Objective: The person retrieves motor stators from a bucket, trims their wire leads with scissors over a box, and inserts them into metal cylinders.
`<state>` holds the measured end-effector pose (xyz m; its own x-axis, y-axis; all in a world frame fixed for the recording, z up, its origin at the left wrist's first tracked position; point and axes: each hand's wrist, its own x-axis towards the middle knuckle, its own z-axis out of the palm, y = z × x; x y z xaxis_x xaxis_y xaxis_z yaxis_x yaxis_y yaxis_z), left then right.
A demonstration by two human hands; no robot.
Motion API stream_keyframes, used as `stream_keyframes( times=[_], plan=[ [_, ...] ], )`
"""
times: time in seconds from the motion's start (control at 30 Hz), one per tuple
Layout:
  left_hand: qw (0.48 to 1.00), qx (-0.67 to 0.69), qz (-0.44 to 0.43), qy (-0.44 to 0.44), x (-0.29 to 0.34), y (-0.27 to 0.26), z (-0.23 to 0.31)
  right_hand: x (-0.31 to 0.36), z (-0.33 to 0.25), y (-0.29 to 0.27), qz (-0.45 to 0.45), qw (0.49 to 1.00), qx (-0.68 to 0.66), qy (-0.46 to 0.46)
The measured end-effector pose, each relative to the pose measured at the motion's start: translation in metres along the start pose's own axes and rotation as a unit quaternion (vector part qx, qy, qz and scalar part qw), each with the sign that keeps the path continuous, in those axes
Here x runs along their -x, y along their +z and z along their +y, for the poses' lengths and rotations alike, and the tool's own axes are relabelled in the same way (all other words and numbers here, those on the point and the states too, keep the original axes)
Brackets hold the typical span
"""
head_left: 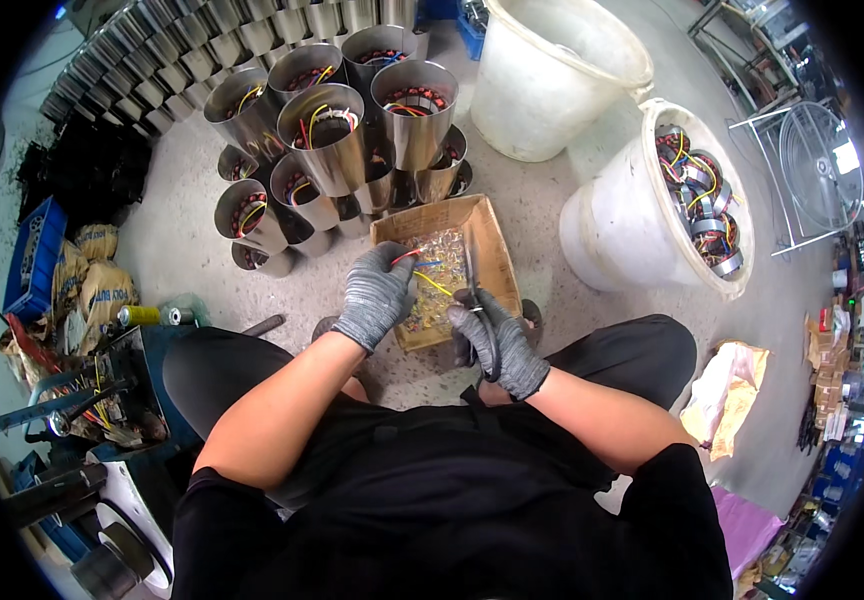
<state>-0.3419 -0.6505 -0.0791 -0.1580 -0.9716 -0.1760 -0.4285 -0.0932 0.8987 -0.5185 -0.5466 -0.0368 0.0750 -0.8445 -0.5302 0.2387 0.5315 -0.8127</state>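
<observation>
My left hand [377,292], in a grey knit glove, is closed on a few coloured wires [434,284]. Red, blue and yellow ends stick out to the right; whatever they join, if anything, is hidden by the hand. My right hand [505,347], gloved alike, grips black-handled scissors [471,268], their blades pointing away from me near the wire ends. Below both hands an open cardboard box [495,250] stands on the floor between my feet, its bottom covered with small multicoloured wire scraps [442,247].
Stacked metal cylinders [322,150] holding wired motor stators stand ahead. At the right, one white tub [607,225] is full of stators; another white tub [522,110] stands behind it. A workbench with a machine [142,375] is close on my left. A paper sack [727,395] lies right.
</observation>
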Motion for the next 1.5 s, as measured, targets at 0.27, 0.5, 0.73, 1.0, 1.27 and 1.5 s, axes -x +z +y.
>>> stream_keyframes(
  times=[0.27, 0.5, 0.73, 1.0, 1.27, 1.5],
  plan=[
    [0.999, 0.001, 0.004, 0.046, 0.004, 0.003, 0.002, 0.006, -0.018, -0.01, -0.1, 0.992, 0.02, 0.075],
    [0.998, -0.008, -0.054, 0.014, 0.019, 0.003, 0.022, -0.003, -0.012, -0.004, -0.103, 0.988, 0.067, 0.088],
    [0.993, -0.019, -0.113, 0.009, 0.024, 0.004, 0.04, -0.008, -0.028, -0.004, -0.128, 0.984, 0.07, 0.104],
    [0.955, -0.157, -0.12, 0.22, 0.014, 0.007, -0.001, -0.009, -0.011, -0.005, -0.151, 0.985, 0.042, 0.068],
    [0.989, -0.049, -0.136, 0.035, 0.015, 0.015, 0.018, -0.002, -0.004, -0.011, -0.086, 0.968, -0.167, 0.165],
    [0.992, 0.123, -0.031, -0.014, -0.001, -0.035, 0.041, -0.009, -0.041, -0.019, -0.07, 0.994, -0.078, 0.018]
  ],
)
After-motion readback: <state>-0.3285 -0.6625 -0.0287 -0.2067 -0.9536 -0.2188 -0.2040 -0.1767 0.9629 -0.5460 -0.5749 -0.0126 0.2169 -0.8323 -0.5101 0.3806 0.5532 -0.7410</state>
